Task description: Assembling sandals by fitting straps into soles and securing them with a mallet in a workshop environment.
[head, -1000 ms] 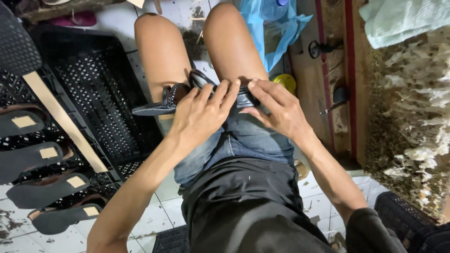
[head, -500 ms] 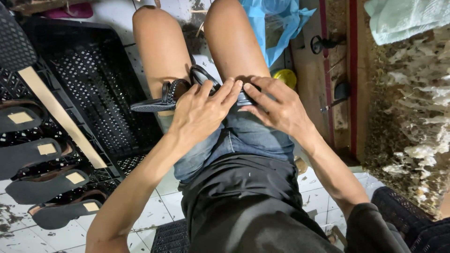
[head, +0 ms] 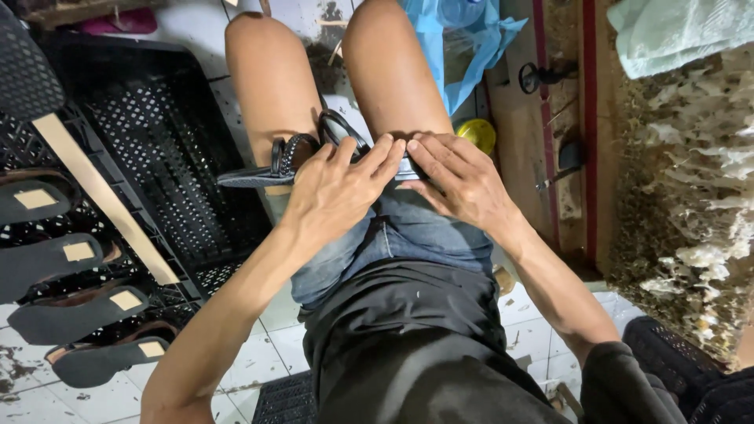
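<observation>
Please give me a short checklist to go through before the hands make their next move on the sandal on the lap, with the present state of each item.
1. Sandal supported on the lap: ok, it lies across the thighs, its sole end sticking out past the left thigh.
2. Left hand on the work: ok, it presses down on the sandal.
3. Right hand on the work: ok, its fingertips meet the left hand's at the middle.
4. Strap position: ok, it arches up free beyond the fingertips.
5. Part under the fingers: cannot tell, the hands hide it.
6. Other sandals: ok, they lie in a row beside the black crate, apart from the hands.
</observation>
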